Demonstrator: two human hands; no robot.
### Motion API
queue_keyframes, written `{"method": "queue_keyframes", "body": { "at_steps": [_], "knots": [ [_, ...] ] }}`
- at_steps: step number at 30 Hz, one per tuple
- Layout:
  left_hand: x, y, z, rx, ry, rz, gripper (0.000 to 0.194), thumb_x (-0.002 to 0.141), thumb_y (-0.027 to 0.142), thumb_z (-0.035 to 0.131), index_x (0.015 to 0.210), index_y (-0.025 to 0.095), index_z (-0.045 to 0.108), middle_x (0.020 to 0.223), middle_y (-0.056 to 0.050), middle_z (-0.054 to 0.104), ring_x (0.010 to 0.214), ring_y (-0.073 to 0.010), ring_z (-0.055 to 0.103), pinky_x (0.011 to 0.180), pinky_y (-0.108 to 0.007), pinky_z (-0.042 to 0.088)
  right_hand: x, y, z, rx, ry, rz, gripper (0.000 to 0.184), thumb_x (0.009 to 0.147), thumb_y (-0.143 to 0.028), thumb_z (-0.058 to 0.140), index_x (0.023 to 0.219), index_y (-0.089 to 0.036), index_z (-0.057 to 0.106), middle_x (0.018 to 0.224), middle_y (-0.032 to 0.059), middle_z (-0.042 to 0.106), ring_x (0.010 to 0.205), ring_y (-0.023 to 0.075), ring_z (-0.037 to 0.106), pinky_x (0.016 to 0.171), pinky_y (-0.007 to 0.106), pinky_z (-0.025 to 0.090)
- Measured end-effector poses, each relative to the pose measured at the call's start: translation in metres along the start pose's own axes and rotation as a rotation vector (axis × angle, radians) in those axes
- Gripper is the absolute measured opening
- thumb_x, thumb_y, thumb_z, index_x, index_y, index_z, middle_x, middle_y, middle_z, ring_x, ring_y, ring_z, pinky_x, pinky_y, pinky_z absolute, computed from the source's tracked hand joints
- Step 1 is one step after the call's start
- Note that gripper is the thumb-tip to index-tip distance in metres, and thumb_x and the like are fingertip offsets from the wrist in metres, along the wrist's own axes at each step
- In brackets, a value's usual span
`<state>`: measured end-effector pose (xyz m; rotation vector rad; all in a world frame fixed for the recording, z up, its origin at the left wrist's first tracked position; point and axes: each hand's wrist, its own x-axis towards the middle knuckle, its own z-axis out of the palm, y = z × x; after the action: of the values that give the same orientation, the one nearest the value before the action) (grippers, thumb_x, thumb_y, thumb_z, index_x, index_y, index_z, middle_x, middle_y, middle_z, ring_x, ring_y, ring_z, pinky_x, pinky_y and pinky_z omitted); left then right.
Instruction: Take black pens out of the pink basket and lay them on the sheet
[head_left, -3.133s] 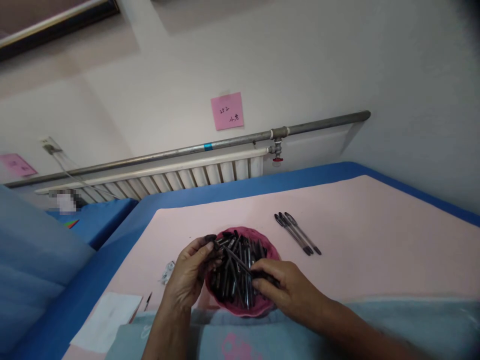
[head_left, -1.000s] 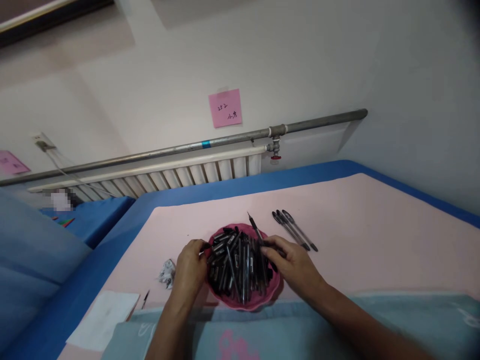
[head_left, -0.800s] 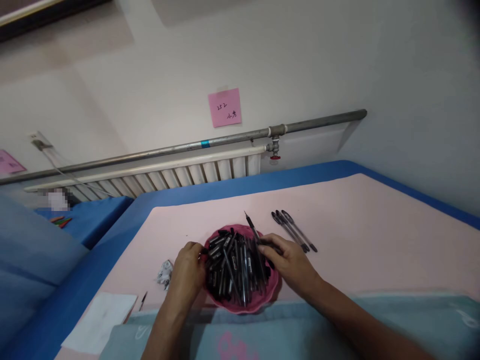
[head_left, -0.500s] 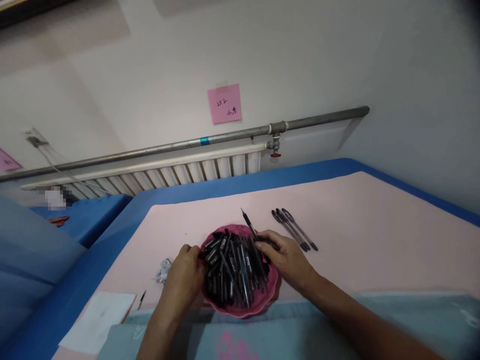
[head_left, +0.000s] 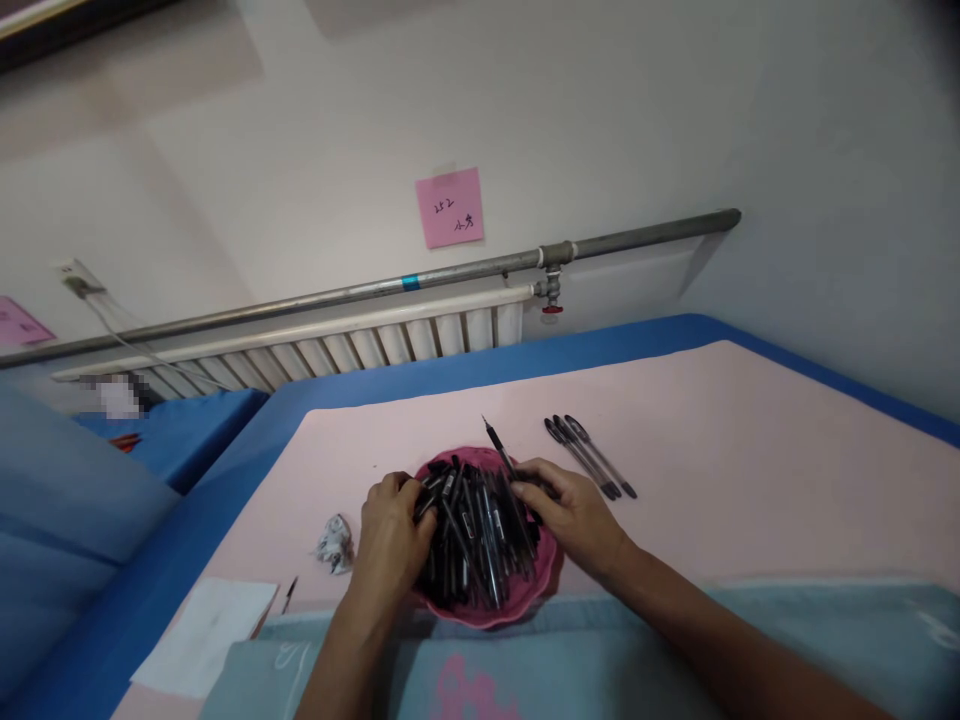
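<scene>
A round pink basket (head_left: 547, 585) holds a heap of black pen caps and clear pen barrels (head_left: 480, 540). Over its left side, my left hand (head_left: 394, 535) has its thumb and fingers closed on a short black pen cap (head_left: 424, 497), partly hidden by the fingers. Above the right rim, my right hand (head_left: 570, 515) grips an uncapped black pen (head_left: 497, 443) whose tip points up and left. Several capped pens (head_left: 589, 455) lie side by side on the pink sheet, just beyond my right hand.
Left of the basket lie a crumpled wad (head_left: 334, 545), a white paper (head_left: 206, 635) and a small dark refill-like piece (head_left: 289, 595). The pink sheet (head_left: 750, 470) covers a blue table (head_left: 480, 362). Behind it are a radiator (head_left: 390, 345) and a pipe with a red valve (head_left: 552, 308).
My left hand has moved right from the basket's left edge in over the pen caps. My right hand and its pen have stayed nearly still.
</scene>
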<state>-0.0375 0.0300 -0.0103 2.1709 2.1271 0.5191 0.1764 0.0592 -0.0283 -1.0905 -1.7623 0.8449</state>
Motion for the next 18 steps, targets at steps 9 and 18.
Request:
{"method": "queue_keyframes", "body": {
  "at_steps": [9, 18],
  "knots": [
    [0.0019, 0.0055, 0.0068, 0.043, 0.0, -0.042, 0.02, 0.075, 0.021, 0.048, 0.088, 0.014, 0.062, 0.099, -0.01, 0.054, 0.094, -0.0219, 0.048, 0.082, -0.035, 0.038, -0.0006, -0.0021, 0.0004, -0.012, -0.001, 0.008, 0.016, 0.079, -0.027, 0.049, 0.084, -0.019, 0.062, 0.076, 0.0012, 0.064, 0.072, 0.0161, 0.058, 0.067, 0.027, 0.044],
    [0.0002, 0.0069, 0.0068, 0.05, 0.016, -0.035, 0.02, 0.077, 0.021, 0.046, 0.087, 0.014, 0.062, 0.097, -0.01, 0.055, 0.091, -0.0215, 0.049, 0.082, -0.035, 0.039, -0.0003, -0.0016, -0.0001, -0.025, 0.002, -0.001, 0.016, 0.079, -0.027, 0.049, 0.084, -0.019, 0.062, 0.074, 0.0007, 0.063, 0.07, 0.0156, 0.058, 0.066, 0.026, 0.044]
  ]
}}
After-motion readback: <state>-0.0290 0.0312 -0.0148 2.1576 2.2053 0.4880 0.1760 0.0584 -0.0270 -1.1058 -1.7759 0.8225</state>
